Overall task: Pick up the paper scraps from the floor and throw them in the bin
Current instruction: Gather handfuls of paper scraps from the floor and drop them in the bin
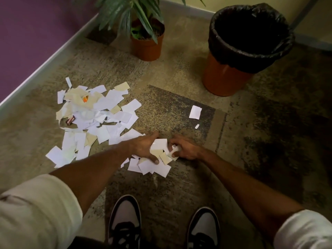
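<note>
Mottled brown carpet (179, 72) covers the floor, bounded on the left by a purple wall (36, 33) with a pale skirting board (53, 56).

1. Bin (226, 76): orange, lined with a black bag, upright near the far right corner of the floor.
2. Potted plant (146, 49): orange pot at the far edge, left of the bin and well apart from it.
3. Paper scraps (100, 112): white and beige pieces, most of them in an overlapping heap near the left edge, beside the skirting board. A smaller cluster (152, 167) lies at the middle of the floor under both hands. One white piece (195, 112) lies alone between that cluster and the bin, with a tiny fragment just nearer.
4. Left hand (143, 147): fingers and thumb straight and spread, lying flat on the smaller cluster, with one white piece between finger and thumb.
5. Right hand (186, 150): fingers curled around crumpled white pieces, just beside the left hand and resting low at the floor.
6. Two black-and-white shoes (124, 218) stand at the near edge. Pale rolled sleeves (36, 203) cover both upper arms.
</note>
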